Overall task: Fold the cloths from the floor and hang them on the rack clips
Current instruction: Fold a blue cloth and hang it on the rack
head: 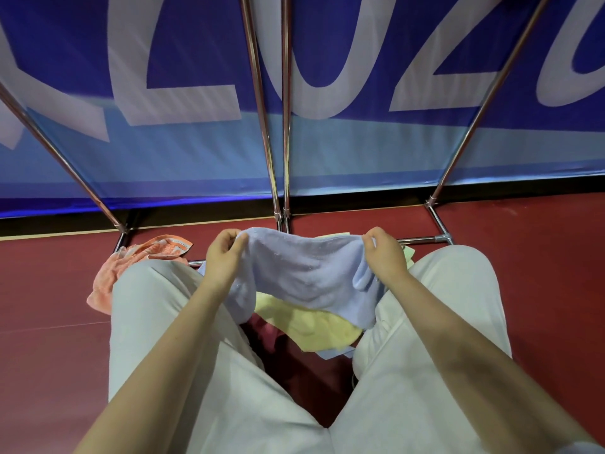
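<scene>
Nearest the camera, two knees in pale trousers (203,371) were spread apart, and between them a heap of cloths lay on the floor: a yellow cloth (314,329) on top, with a dark pink cloth (266,332) at its left edge. Above that heap a light blue terry cloth (304,273) was held up in the air, stretched between both hands and sagging in the middle, its soft looped pile creased into shallow folds. Its upper left corner was pinched between the thumb and curled fingers of the left hand (222,253); its upper right corner was gripped likewise by the right hand (384,253). Both forearms were reached forward and angled inward. An orange cloth (137,263) was seen crumpled on the dark red floor (49,290) just beside the left knee. Farther off, the chrome tubes of the rack (284,126) rose from floor-level bars, and behind them a blue banner (163,93) with large white lettering was hung.
</scene>
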Demonstrator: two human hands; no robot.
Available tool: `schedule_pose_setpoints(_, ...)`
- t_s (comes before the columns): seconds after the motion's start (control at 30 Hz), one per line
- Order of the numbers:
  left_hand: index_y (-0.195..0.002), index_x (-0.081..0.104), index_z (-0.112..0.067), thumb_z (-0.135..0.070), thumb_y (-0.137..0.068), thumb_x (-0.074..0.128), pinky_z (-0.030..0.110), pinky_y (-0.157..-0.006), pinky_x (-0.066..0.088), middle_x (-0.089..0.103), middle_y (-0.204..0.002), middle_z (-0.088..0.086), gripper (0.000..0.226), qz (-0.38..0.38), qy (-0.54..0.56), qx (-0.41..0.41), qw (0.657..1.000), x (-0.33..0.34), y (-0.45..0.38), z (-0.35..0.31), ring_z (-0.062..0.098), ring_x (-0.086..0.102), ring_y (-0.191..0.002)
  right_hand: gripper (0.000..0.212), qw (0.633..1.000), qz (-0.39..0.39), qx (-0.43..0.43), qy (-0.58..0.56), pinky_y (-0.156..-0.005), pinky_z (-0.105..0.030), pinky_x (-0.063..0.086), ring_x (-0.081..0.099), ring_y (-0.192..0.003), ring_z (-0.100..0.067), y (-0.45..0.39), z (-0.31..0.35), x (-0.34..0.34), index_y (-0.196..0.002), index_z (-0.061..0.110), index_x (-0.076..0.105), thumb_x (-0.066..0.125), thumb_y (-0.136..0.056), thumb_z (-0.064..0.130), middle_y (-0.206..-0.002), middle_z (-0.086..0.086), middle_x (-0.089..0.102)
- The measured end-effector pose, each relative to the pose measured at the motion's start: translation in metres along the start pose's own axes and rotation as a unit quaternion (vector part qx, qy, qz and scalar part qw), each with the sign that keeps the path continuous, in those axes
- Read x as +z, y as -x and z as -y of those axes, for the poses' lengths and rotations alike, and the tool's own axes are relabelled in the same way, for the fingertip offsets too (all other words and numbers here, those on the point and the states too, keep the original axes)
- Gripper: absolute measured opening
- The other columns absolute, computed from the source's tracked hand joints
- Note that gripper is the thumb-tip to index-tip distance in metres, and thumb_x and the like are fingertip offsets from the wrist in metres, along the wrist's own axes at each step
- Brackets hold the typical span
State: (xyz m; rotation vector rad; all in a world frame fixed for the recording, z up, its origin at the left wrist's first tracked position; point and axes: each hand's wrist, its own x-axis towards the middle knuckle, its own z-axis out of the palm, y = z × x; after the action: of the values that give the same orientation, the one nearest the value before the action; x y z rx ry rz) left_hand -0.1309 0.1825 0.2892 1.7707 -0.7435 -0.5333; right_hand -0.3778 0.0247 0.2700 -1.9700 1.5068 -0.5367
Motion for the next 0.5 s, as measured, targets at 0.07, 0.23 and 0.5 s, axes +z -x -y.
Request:
schedule_pose_setpoints(0.07,-0.091,0.059,-0.003,-0.013,-0.097,0.053,0.012,-0.064,0.041,0.055,-0.078,-0.002,0.014,0.028,0.010,0.008,1.000,0.004,0.003,-0.003,0.001,0.047,-0.067,0.019,0.999,0.031,-0.013,0.009,-0.074,-0.036,0.044,0.058,-0.090,-0.028,0.002,0.002,0.006,-0.098,0.011,0.058,0.043,-0.098,0.024,-0.096,-0.008,0.064)
schedule_pose_setpoints(0.23,-0.100,0.063,-0.003,-0.010,-0.097,0.054,0.015,-0.074,0.046,0.064,-0.088,-0.001,0.012,0.107,0.043,0.017,0.993,0.017,0.012,-0.014,0.003,0.056,-0.079,0.014,0.978,0.126,-0.086,-0.146,-0.085,-0.013,0.041,0.057,-0.099,-0.011,0.022,0.029,0.025,-0.103,0.012,0.065,0.054,-0.095,0.016,-0.103,0.005,0.064)
schedule_pose_setpoints(0.5,-0.090,0.068,-0.001,-0.008,-0.094,0.059,0.011,-0.070,0.045,0.065,-0.080,0.000,0.012,0.176,0.054,0.042,0.982,0.037,0.019,-0.026,-0.001,0.057,-0.072,0.031,0.941,0.249,-0.095,-0.208,-0.100,-0.024,0.041,0.055,-0.115,-0.010,0.043,0.065,0.054,-0.125,0.015,0.058,0.050,-0.095,0.015,-0.124,-0.001,0.062)
